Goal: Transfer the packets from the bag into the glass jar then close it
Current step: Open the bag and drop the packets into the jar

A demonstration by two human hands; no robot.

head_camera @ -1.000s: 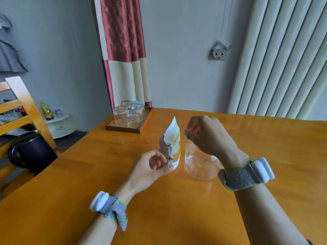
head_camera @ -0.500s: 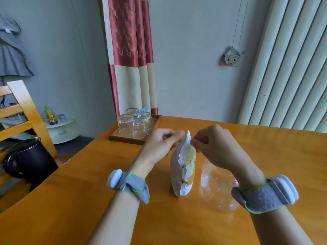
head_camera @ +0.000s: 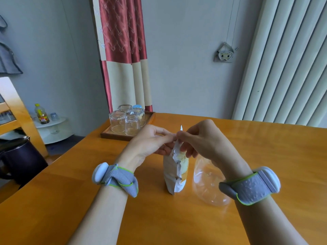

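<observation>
We read no writing on the bag [head_camera: 174, 175]; it stands upright on the table [head_camera: 265, 147], the jar [head_camera: 207, 184] just right of it; left hand [head_camera: 150, 142] and right hand [head_camera: 201, 138] pinch its top, closer together than before

The bag [head_camera: 174, 171] is white and tan with yellow. The jar [head_camera: 208, 184] is see-through. The table [head_camera: 265, 147] is orange-brown. The curtain [head_camera: 123, 50] is red and cream.
</observation>
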